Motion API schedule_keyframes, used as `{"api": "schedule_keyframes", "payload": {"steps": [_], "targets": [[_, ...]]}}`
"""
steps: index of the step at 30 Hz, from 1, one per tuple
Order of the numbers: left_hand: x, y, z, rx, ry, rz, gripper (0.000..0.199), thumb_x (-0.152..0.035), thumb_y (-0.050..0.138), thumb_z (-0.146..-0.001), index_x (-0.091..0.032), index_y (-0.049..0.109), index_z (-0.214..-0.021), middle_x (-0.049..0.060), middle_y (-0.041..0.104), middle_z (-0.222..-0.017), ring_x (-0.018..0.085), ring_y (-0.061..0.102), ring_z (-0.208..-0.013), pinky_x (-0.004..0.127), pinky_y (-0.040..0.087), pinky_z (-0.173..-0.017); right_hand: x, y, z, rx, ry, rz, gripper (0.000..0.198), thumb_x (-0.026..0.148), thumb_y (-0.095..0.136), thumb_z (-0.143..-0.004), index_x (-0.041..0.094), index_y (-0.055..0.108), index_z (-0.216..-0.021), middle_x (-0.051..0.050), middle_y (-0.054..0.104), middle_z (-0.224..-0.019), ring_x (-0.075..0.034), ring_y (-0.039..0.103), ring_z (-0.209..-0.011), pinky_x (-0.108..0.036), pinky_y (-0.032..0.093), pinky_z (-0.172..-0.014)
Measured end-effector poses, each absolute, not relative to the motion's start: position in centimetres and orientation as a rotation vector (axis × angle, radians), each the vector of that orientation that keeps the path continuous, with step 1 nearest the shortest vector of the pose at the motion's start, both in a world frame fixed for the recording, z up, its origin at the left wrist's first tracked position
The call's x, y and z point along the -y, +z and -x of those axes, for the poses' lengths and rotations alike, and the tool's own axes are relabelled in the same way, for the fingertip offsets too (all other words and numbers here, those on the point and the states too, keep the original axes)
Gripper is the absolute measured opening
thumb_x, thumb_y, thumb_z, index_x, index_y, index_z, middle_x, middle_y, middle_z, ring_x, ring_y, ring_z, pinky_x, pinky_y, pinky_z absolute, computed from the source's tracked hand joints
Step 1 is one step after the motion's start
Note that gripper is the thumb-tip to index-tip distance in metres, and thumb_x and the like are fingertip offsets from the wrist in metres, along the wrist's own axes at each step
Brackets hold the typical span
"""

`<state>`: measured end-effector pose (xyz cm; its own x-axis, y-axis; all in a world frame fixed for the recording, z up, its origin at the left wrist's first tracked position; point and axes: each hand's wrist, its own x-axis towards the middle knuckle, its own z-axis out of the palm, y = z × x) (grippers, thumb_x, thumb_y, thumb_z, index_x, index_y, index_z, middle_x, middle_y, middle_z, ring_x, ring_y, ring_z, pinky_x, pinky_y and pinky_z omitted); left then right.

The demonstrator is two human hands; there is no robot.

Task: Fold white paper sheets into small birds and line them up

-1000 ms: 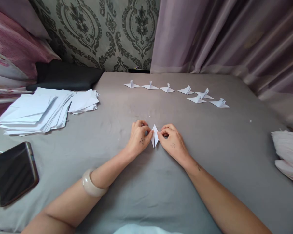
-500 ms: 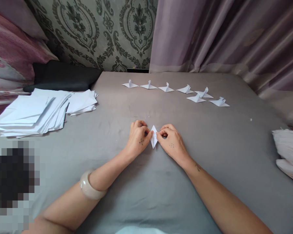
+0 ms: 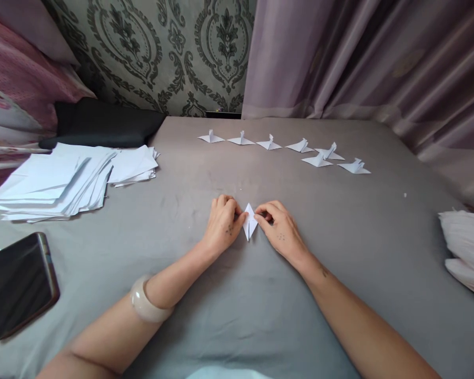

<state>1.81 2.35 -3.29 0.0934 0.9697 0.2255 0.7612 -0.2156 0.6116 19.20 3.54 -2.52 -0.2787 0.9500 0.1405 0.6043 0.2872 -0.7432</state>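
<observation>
A small white folded paper diamond stands point-down between my hands, with a slit running down the middle of its lower half. My left hand pinches its left corner between thumb and finger, the other fingers curled. At the right corner, my right hand has its thumb and fingertip closed on the paper edge. Farther back sit several finished-looking white origami birds with spread wings, such as this origami crane and another origami crane.
Stacks of white paper sheets lie at the left, in front of a black cushion-like item. A phone with a white cable rests at the near left. Bunched white cloth is at the right edge of the grey sheet.
My right hand has shifted slightly right, and the right half of the paper diamond has opened wider. My left hand stays in place.
</observation>
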Motion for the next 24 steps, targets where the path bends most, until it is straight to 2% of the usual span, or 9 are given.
{"api": "schedule_keyframes", "payload": {"steps": [6,12,17,24], "targets": [[-2.3,-3.1,-1.9,-1.698,0.854,-2.053,0.011,-0.024,0.057,-0.088,-0.017,0.055,-0.079,0.009,0.053,-0.098,0.021,0.046,-0.090,0.038,0.042,-0.084,-2.9,-2.0,-19.5,2.308,0.457,1.248,0.028,0.022,0.043,-0.096,0.026,0.068,-0.107,-0.004,0.063,-0.110,-0.018,0.057,-0.092,-0.031,0.046,-0.081],[-2.4,-2.5,-0.5,-1.570,0.846,-2.008,0.005,-0.020,0.059,-0.084,-0.017,0.058,-0.088,0.007,0.056,-0.095,0.019,0.050,-0.088,0.035,0.045,-0.081,-2.1,-0.9,-19.6,2.594,0.237,1.199,0.041,0.007,0.041,-0.090,0.023,0.058,-0.124,-0.005,0.061,-0.126,-0.022,0.052,-0.102,-0.036,0.044,-0.084],[-2.1,-1.8,0.6,-1.477,0.930,-1.973,0.026,-0.007,0.041,-0.084,-0.018,0.062,-0.095,0.005,0.062,-0.092,0.013,0.057,-0.076,0.026,0.047,-0.070,-2.0,-0.8,-19.7,2.654,0.161,1.210,0.044,0.005,0.041,-0.089,0.024,0.057,-0.125,-0.004,0.058,-0.130,-0.022,0.051,-0.101,-0.036,0.043,-0.081],[-0.9,-1.3,0.6,-1.316,0.549,-2.557,0.037,-0.006,0.038,-0.087,-0.016,0.066,-0.109,0.010,0.065,-0.104,0.022,0.058,-0.094,0.034,0.049,-0.082,-1.8,-0.8,-19.5,2.676,0.070,1.217,0.042,0.006,0.041,-0.090,0.024,0.057,-0.124,-0.004,0.060,-0.126,-0.022,0.051,-0.099,-0.035,0.043,-0.079]]}}
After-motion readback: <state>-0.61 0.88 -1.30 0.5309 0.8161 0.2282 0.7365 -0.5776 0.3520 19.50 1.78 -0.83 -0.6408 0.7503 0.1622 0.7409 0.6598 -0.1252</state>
